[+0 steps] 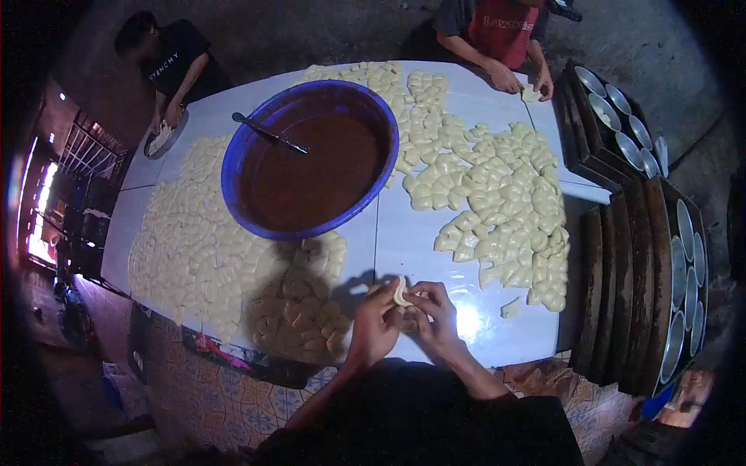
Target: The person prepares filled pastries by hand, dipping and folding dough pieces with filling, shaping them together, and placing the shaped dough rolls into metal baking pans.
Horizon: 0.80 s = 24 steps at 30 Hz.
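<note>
- Both my forearms come up from the lower edge and meet over the near edge of the counter [435, 233], wrists bent inward so the palms face each other.
- My left hand [374, 320] cups a small pale dough piece [401, 293] from the left side; its fingers curl under and behind the piece, thumb toward the top.
- My right hand [435, 314] closes on the same piece from the right, fingertips pinching at its edge. So each grip is clenched on the dough, and the piece sits between the two hands, lifted just above the counter rather than lying on it.
- To do this well, I judge that the pinching should stay light and even around the rim, with the left hand turning the piece a little at a time while the right presses, so the skin does not tear or thin out in one spot.
- I would keep the wrists low and close together; lifting the piece high only makes it sag.
- Loose dough pieces [497, 194] lie in heaps well within reach to my right and left, and the blue basin [311, 159] of brown filling stands beyond my hands, a spoon [268, 133] resting in it.
- Stacked dark trays [637, 287] with round metal moulds sit at the right of the counter.
- Two other people work at the far side, each handling their own dough.
</note>
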Each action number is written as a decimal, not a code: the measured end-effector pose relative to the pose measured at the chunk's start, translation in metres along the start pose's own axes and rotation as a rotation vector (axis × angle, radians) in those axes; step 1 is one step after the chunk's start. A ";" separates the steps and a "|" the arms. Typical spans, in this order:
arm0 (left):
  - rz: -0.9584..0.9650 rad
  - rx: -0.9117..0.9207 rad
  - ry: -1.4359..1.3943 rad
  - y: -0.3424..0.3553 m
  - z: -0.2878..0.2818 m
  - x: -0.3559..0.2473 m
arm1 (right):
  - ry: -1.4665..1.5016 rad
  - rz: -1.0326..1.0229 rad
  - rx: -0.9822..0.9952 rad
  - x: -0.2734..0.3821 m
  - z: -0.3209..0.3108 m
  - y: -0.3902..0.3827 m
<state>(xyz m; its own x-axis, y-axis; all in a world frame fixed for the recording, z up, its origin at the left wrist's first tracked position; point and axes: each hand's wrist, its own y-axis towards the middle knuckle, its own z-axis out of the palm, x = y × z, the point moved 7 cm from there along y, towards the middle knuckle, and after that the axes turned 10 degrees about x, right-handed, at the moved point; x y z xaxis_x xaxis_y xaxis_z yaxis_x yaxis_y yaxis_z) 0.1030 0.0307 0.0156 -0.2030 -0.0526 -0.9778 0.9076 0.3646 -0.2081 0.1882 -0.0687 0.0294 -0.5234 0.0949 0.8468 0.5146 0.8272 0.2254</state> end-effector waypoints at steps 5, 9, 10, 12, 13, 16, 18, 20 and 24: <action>0.081 0.045 -0.017 -0.014 0.007 -0.006 | 0.500 0.023 -0.088 -0.009 -0.013 -0.012; -0.019 -0.069 -0.308 -0.023 0.004 0.020 | 0.233 -0.026 0.083 0.018 -0.003 -0.023; -0.020 -0.065 -0.311 -0.024 0.007 0.020 | 0.230 -0.022 0.082 0.014 -0.001 -0.028; 0.052 -0.122 -0.161 -0.028 0.007 0.013 | 0.266 0.026 0.061 0.003 0.002 -0.035; 0.035 -0.079 -0.020 -0.029 0.007 0.020 | 0.275 0.048 0.015 0.002 0.006 -0.035; 0.114 -0.097 -0.137 -0.033 0.004 0.026 | 0.465 0.273 -0.045 -0.004 0.013 -0.031; 0.149 -0.117 -0.202 -0.035 0.000 0.020 | 0.440 0.319 0.123 -0.012 0.019 -0.026; 0.188 0.010 -0.270 -0.038 0.001 0.014 | 1.047 0.630 0.730 -0.024 0.055 -0.044; 0.298 -0.152 0.174 -0.049 -0.020 -0.010 | 0.461 0.298 0.387 -0.035 0.037 -0.016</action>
<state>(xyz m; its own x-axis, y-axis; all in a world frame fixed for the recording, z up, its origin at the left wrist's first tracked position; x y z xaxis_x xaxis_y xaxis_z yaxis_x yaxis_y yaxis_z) 0.0526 0.0322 0.0358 -0.0099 0.2305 -0.9730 0.8743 0.4743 0.1035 0.1727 -0.0649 -0.0222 -0.0088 0.1753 0.9845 0.2664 0.9493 -0.1667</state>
